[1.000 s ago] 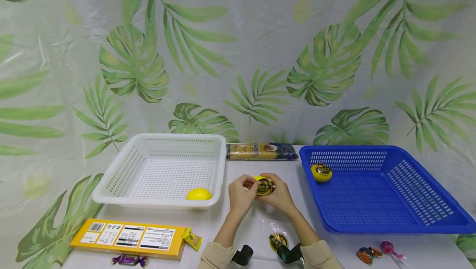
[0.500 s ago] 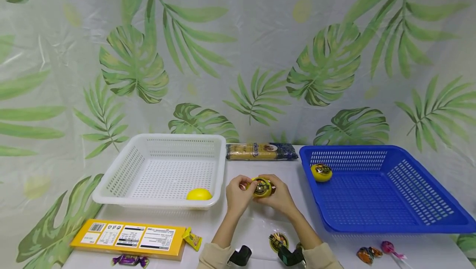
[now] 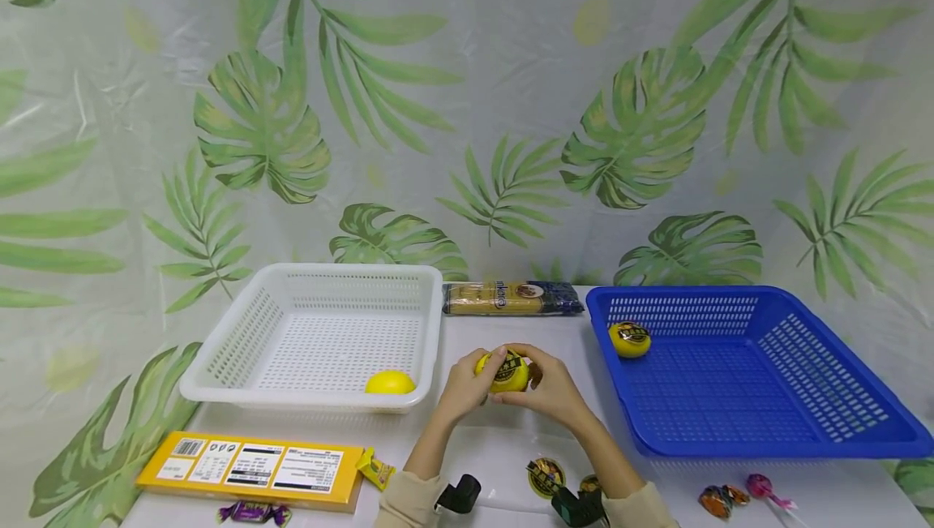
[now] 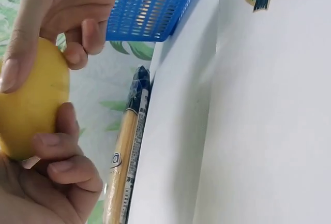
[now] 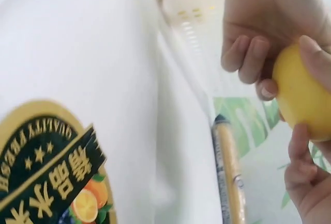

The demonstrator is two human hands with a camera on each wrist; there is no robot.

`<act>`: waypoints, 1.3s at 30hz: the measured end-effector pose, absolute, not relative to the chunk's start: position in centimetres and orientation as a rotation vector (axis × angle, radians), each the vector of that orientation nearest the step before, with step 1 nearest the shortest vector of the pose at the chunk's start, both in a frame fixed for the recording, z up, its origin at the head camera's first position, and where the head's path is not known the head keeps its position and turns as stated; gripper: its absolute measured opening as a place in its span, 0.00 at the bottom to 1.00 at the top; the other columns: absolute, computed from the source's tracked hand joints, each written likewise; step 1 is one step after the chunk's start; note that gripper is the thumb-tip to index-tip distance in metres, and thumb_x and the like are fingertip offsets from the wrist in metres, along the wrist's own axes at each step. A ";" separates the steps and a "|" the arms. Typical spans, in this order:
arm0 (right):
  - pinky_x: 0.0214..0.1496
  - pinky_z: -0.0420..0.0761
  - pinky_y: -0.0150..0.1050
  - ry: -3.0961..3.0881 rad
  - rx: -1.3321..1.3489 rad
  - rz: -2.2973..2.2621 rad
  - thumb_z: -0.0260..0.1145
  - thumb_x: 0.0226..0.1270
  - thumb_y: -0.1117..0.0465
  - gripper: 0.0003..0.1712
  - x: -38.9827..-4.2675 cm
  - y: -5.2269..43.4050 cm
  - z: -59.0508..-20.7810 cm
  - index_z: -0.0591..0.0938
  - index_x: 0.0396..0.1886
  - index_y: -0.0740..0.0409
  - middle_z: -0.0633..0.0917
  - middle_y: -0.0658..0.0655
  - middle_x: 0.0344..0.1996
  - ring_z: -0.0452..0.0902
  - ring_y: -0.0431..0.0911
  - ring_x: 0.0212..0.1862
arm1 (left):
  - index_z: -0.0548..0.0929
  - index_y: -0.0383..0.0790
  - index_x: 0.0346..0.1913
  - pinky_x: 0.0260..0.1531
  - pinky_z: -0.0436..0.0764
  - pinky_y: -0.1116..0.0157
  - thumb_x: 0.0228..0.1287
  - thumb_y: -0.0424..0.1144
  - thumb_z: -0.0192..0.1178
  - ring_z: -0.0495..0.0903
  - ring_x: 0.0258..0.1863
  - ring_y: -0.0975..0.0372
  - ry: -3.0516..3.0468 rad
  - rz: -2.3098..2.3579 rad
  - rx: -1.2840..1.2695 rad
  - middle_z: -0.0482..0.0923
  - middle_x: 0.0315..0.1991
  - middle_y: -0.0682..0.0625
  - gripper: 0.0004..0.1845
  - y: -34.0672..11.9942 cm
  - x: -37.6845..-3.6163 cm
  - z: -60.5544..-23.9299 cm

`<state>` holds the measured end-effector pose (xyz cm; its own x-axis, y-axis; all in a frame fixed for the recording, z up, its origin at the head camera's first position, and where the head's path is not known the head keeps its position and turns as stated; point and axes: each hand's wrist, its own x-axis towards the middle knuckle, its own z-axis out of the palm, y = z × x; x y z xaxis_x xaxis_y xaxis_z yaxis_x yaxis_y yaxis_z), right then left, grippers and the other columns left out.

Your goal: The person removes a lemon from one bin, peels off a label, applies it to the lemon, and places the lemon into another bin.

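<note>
1. Box (image 3: 248,471): flat on table (image 3: 474,439), front L, printed side up. Purple candy (image 3: 254,512) just in front of it.
2. White bkt (image 3: 199,382): behind box. Bare lemon (image 3: 390,383) inside, near R corner, partly hidden by rim; plain yellow where it shows.
3. Yellow candy (image 3: 374,470): at box's R end.
4. L hand (image 3: 461,390): fingers curled round held lemon, thumb across its face.
5. Held lemon (image 3: 508,378): btwn both hands, mid-table, looks raised off the surface; dark label on side facing head cam.
6. Pasta pack (image 3: 511,298): lying at table's back edge, btwn bkts, in front of leafy curtain (image 3: 394,106).
7. R hand (image 3: 556,390): also gripping same lemon, fingers over top, thumb underneath.
8. Sticker (image 3: 546,478): on table nearer than hands; round, gold rim, dark band w/ writing. 2nd sticker (image 3: 589,482) beside it, partly hidden.
9. Blue bkt (image 3: 715,386): far R. Labelled lemon (image 3: 630,340) inside, back L.
10. Brown candy (image 3: 718,501) & pink lollipop (image 3: 762,485): side by side, in front of blue bkt.
</note>
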<state>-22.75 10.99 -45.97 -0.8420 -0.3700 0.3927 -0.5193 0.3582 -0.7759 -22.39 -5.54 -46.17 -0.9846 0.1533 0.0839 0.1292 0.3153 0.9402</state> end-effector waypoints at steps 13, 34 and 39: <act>0.29 0.75 0.31 -2.441 0.744 1.808 0.61 0.66 0.64 0.26 -21.9 10.3 -44.5 0.69 0.62 0.69 0.73 0.70 0.52 0.74 0.38 0.26 | 0.79 0.38 0.29 0.15 0.66 0.69 0.71 0.46 0.43 0.65 0.15 0.64 2.909 1.870 0.032 0.71 0.16 0.51 0.19 -4.4 -22.0 -46.1; 0.30 0.74 0.34 -2.388 0.254 1.416 0.59 0.67 0.54 0.18 -21.5 7.0 -44.2 0.81 0.46 0.65 0.81 0.63 0.39 0.75 0.47 0.34 | 0.69 0.37 0.23 0.07 0.56 0.76 0.70 0.33 0.39 0.57 0.09 0.71 3.234 1.832 0.234 0.58 0.11 0.59 0.16 -3.2 -21.8 -46.2; 0.29 0.73 0.33 -2.380 0.208 1.414 0.60 0.66 0.54 0.17 -21.6 7.0 -44.4 0.82 0.42 0.64 0.82 0.62 0.36 0.76 0.47 0.33 | 0.69 0.36 0.22 0.07 0.55 0.77 0.71 0.32 0.38 0.56 0.09 0.72 3.239 1.837 0.265 0.59 0.11 0.58 0.17 -3.1 -21.7 -46.2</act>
<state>-21.59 6.95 -44.42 -0.9231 0.0575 0.3802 -0.3065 0.4872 -0.8178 -21.69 -3.08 -46.20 -0.8209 -0.1616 0.5477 0.3870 0.5477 0.7418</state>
